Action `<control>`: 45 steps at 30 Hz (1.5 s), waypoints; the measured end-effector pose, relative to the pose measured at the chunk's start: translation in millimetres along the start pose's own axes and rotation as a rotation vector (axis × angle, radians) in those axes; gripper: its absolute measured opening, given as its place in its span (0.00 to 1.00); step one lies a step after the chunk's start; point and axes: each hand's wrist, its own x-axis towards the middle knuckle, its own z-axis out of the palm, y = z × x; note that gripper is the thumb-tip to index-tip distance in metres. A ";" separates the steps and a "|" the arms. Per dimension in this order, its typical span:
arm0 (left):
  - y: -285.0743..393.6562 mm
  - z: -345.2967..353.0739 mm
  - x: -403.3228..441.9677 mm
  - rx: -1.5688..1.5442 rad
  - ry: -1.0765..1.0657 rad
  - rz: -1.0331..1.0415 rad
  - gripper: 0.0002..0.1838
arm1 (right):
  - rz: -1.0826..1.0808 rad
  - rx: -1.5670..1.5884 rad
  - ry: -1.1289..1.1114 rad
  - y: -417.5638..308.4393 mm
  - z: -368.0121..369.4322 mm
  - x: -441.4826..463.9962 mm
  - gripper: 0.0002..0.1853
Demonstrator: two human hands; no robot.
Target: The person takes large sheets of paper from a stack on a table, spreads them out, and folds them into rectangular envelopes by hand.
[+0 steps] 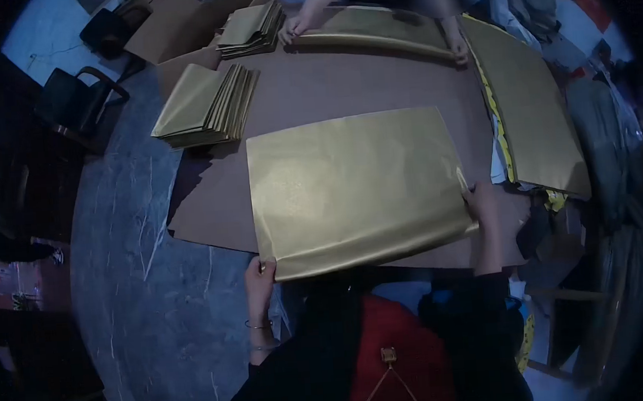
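A large gold sheet [357, 183] lies in front of me on brown cardboard [291, 91], with a crease along its near edge. My left hand [260, 278] pinches its near left corner. On the right side, my right hand [480, 200] has its fingers closed on the sheet's edge. Two stacks of folded gold sheets stand at the left: a nearer stack [199, 108] and a farther stack [248, 30]. Across the table, a co-worker's hands [293, 29] hold another gold sheet [377, 29] by its two ends.
A pile of flat gold sheets [531, 104] with a yellow strip along its side lies at the right. An open cardboard box [183, 31] is at the back left. Black chairs [76, 102] stand on the floor beyond.
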 end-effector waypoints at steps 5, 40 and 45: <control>3.3 4.7 -1.7 -0.034 0.042 0.003 0.14 | -0.108 -0.118 0.148 -33.6 -13.7 -21.2 0.17; 48.4 17.6 65.8 0.561 0.237 0.180 0.18 | 0.016 -0.120 0.341 -12.8 8.7 -28.8 0.21; 53.3 18.0 63.8 0.499 0.204 0.164 0.19 | 0.130 -0.188 0.296 -21.3 5.8 -35.7 0.19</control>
